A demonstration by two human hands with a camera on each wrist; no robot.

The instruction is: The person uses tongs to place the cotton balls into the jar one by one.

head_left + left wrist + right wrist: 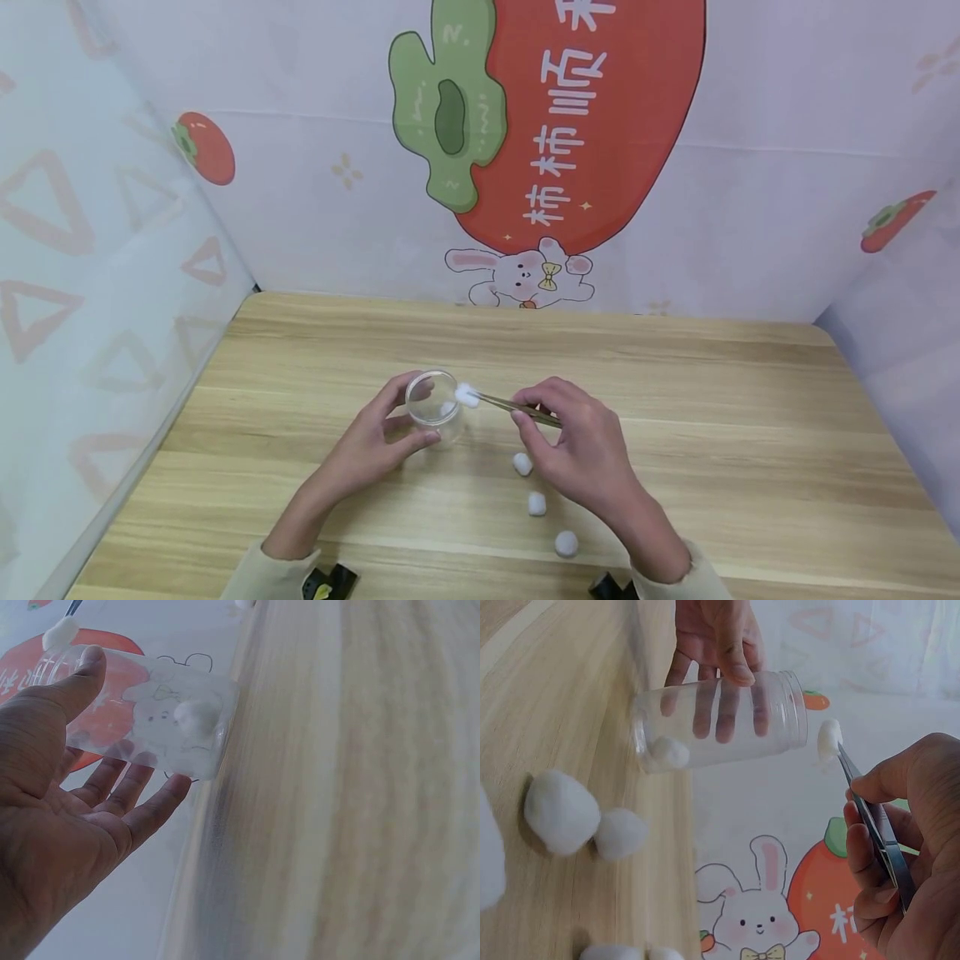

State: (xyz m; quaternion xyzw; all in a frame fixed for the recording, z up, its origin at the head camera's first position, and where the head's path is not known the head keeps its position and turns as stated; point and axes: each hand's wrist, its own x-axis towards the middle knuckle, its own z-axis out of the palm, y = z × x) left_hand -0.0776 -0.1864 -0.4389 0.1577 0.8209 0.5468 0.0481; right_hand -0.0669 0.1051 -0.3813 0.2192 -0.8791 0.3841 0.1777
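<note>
Wood-grain tabletop (712,467), one fluffy white cotton ball (670,752) already jarred

Left hand (367,450) grips the clear round plastic jar (742,724); right hand (588,437) pinches slim metal tweezers (498,403) holding another ball (467,395) just beside the rim. Several loose balls (537,504) left on the table, so probably early days.

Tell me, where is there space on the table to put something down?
Bare table lies between the right hand and the right edge, and between the left hand and the left edge. A bare strip runs along the printed backdrop. It's crowded in the middle, with the hands, jar, tweezers and cotton balls.
</note>
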